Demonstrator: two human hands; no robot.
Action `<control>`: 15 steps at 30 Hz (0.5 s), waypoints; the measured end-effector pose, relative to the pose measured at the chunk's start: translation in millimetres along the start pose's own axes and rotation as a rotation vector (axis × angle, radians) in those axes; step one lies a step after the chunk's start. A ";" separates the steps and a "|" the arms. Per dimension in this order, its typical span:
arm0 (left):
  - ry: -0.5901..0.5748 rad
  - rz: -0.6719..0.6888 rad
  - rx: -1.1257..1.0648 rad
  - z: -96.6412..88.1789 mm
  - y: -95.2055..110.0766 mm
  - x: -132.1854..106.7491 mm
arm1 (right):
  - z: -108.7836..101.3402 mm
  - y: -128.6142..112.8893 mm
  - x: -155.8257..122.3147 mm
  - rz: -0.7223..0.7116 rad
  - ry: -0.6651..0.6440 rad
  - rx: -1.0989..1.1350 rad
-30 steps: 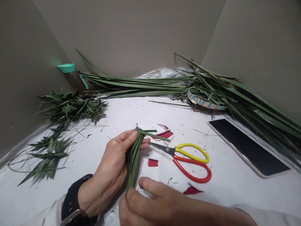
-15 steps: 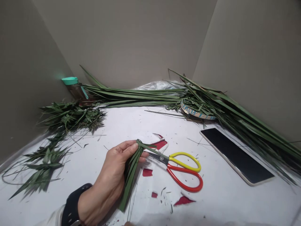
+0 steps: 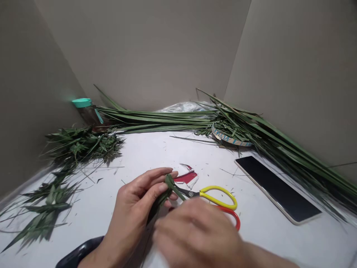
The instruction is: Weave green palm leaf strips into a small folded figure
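Note:
My left hand point(image 3: 139, 201) is closed on a bundle of green leaf strips point(image 3: 170, 182), thumb and fingers pinching it near its folded top. The strips hang down behind my right hand, which hides their lower part. Blurred by motion, my right hand point(image 3: 198, 232) is close beside the bundle, in front of the scissors; whether its fingers hold anything does not show. Scissors with one yellow and one red handle point(image 3: 219, 195) lie on the white table, their blades pointing at my left hand. Just beyond them is a torn red and white scrap point(image 3: 187, 178).
Finished-looking woven leaf pieces point(image 3: 80, 145) pile up at the left, near a bottle with a turquoise lid point(image 3: 82, 103). Long green leaves point(image 3: 156, 121) line the back and right. A round patterned tray point(image 3: 231, 140) holds leaf cuttings. A phone point(image 3: 279, 190) lies right.
My right hand has come in from the bottom edge to the bundle, covering part of the scissors and scraps. My left hand has turned a little, the bundle's top turning with it.

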State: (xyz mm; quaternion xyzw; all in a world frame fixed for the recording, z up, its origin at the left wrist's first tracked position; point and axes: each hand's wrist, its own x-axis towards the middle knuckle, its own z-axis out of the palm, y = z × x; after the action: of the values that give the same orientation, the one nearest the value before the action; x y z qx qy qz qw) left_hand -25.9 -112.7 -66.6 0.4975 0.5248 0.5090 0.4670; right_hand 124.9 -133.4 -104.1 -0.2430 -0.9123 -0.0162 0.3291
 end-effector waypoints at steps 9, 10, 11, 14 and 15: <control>-0.022 0.034 0.054 0.5 -1.1 -16.5 | -41.6 27.5 13.9 0.646 0.166 0.528; -0.016 0.030 0.059 0.3 -2.1 -17.1 | -41.4 26.8 14.7 0.701 0.112 0.599; -0.008 0.032 0.062 0.0 -3.1 -17.5 | -41.4 26.0 15.7 0.739 0.066 0.663; 0.014 0.036 0.084 -1.3 -6.4 -17.4 | -41.9 24.5 17.1 0.790 -0.023 0.788; 0.024 0.039 0.097 -1.8 -7.4 -17.1 | -41.4 24.3 16.5 0.804 -0.039 0.798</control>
State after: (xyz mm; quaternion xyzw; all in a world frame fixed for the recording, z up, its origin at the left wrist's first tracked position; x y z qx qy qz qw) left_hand -26.8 -129.8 -74.1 0.5235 0.5446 0.4979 0.4260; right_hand 149.5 -112.7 -64.8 -0.4284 -0.6893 0.4611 0.3587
